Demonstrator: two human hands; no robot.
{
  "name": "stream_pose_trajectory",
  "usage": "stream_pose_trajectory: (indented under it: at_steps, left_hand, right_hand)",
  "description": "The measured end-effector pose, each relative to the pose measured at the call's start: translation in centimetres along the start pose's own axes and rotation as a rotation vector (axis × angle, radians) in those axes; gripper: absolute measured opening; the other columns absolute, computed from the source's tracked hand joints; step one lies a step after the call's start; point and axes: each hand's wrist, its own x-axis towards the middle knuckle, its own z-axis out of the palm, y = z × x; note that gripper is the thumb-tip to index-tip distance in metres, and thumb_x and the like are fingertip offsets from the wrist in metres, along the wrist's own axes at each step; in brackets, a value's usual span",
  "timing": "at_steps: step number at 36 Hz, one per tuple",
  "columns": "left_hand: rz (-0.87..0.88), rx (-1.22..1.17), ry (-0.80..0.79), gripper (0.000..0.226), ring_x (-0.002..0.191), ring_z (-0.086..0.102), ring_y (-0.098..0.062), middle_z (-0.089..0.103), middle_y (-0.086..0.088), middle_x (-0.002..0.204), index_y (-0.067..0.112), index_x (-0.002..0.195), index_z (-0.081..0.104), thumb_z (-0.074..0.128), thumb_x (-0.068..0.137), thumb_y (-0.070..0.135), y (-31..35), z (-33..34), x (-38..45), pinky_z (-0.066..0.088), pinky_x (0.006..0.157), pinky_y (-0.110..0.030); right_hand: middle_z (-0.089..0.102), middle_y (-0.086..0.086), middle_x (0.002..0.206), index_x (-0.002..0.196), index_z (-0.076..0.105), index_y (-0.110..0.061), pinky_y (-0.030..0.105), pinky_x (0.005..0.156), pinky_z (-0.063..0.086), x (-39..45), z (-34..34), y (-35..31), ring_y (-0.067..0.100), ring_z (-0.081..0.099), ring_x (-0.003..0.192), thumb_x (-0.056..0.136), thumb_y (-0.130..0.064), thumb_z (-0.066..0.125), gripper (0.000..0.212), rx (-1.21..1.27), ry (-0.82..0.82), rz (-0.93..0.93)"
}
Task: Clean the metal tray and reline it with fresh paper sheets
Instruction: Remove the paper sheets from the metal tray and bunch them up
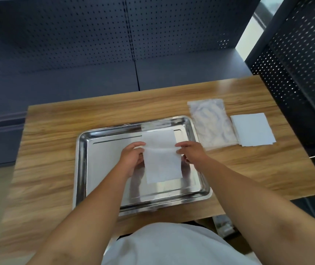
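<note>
- Two bare hands meet over the right half of a shiny metal tray, which lies on a wood-grain surface with its long side running left to right.
- Left hand pinches the left edge of a white paper sheet; its fingers are closed on that edge, thumb side up.
- Right hand grips the sheet's right edge in the same way, fingers curled shut around the paper.
- Between the hands the sheet bends along a crease, so its far part tilts toward the tray's far rim while its near part hangs down toward the tray floor.
- Whether the sheet's near edge touches the tray cannot be told.
- Right of the tray, just beside its rim, lies a clear plastic packet with pale contents.
- Further right, touching that packet's edge, sits a stack of white paper sheets.
- Behind the surface stands dark perforated shelving.
</note>
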Motion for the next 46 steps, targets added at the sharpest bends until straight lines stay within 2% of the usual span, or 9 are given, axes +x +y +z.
stream_pose_trajectory:
  at_steps: [2,5,10,12,18,25,32,40,46]
  left_hand:
    - [0.032,0.041,-0.013,0.028,0.068,0.064,-0.021,0.066,-0.014,0.089,0.013,0.093,0.073,0.053,0.088,-0.007,0.7,-0.1,-0.1,0.053,0.056,-0.021]
    - [0.103,0.162,-0.043,0.027,0.077,0.061,-0.019,0.068,-0.009,0.091,0.01,0.103,0.073,0.064,0.083,-0.005,1.7,-0.5,0.0,0.052,0.074,-0.026]
    - [0.255,0.295,-0.052,0.033,0.074,0.058,-0.015,0.065,-0.008,0.088,0.007,0.106,0.072,0.073,0.076,-0.007,3.2,-0.9,0.3,0.047,0.069,-0.014]
    - [0.329,0.362,-0.049,0.035,0.071,0.057,-0.012,0.064,-0.007,0.085,0.005,0.107,0.072,0.075,0.075,-0.008,3.7,-1.0,0.5,0.045,0.062,-0.01]
    - [0.481,0.614,-0.075,0.029,0.077,0.06,-0.02,0.065,-0.006,0.084,0.008,0.098,0.073,0.077,0.073,-0.007,5.7,-1.5,0.5,0.05,0.077,-0.031]
    - [0.619,0.748,-0.047,0.007,0.056,0.042,-0.007,0.047,0.007,0.063,0.004,0.08,0.073,0.078,0.077,0.006,7.6,-2.5,0.7,0.035,0.052,-0.022]
    - [0.291,0.465,-0.337,0.01,0.079,0.053,-0.022,0.059,-0.007,0.082,0.01,0.077,0.061,0.059,0.086,0.007,9.5,-3.7,-1.0,0.043,0.077,-0.03]
    - [-0.043,0.085,-0.551,0.028,0.084,0.063,-0.023,0.071,-0.009,0.096,0.01,0.103,0.066,0.04,0.094,0.017,8.3,-4.7,-2.3,0.049,0.071,-0.033]
    - [-0.208,-0.17,-0.576,0.034,0.087,0.074,-0.023,0.076,-0.012,0.102,0.006,0.113,0.067,0.042,0.1,0.024,5.7,-6.2,-1.4,0.053,0.084,-0.038]
  right_hand:
    - [0.059,0.006,0.065,0.098,0.073,0.004,0.015,0.034,0.037,-0.4,0.1,-0.5,0.006,0.05,0.033,0.077,0.018,0.062,0.028,-0.015,0.014,-0.063]
    - [0.06,0.005,0.069,0.099,0.073,0.003,0.02,0.039,0.044,-0.4,0.4,-1.1,0.012,0.054,0.045,0.077,0.018,0.063,0.028,-0.151,0.053,-0.153]
    - [0.066,0.001,0.088,0.094,0.075,-0.015,0.028,0.076,0.049,-0.3,0.9,-1.6,0.018,0.059,0.076,0.074,0.006,0.069,0.03,-0.467,0.156,-0.365]
    - [0.065,-0.005,0.085,0.093,0.075,-0.018,0.024,0.076,0.046,-0.4,1.2,-1.9,0.015,0.06,0.082,0.074,0.002,0.069,0.029,-0.564,0.199,-0.44]
    - [0.063,-0.002,0.086,0.091,0.074,-0.021,0.026,0.069,0.044,-1.0,1.9,-3.7,0.018,0.06,0.079,0.079,-0.007,0.066,0.02,-0.634,0.243,-0.457]
    - [0.053,-0.007,0.068,0.068,0.066,-0.014,0.026,0.06,0.042,-1.5,1.8,-5.6,0.01,0.05,0.06,0.072,-0.001,0.075,0.016,-0.403,0.13,-0.381]
    - [0.063,0.003,0.084,0.084,0.056,-0.014,0.032,0.085,0.039,-2.7,1.1,-6.6,0.019,0.057,0.076,0.079,-0.009,0.057,0.006,0.029,-0.282,0.009]
    - [0.049,0.017,0.126,0.122,0.053,-0.01,0.046,0.097,0.037,-4.1,1.9,-5.8,0.033,0.047,0.113,0.07,-0.029,0.066,0.057,0.374,-0.55,0.087]
    - [0.065,0.016,0.102,0.114,0.063,-0.003,0.042,0.082,0.054,-4.7,3.8,-2.3,0.034,0.064,0.095,0.078,-0.042,0.073,0.053,0.695,-0.529,0.118]
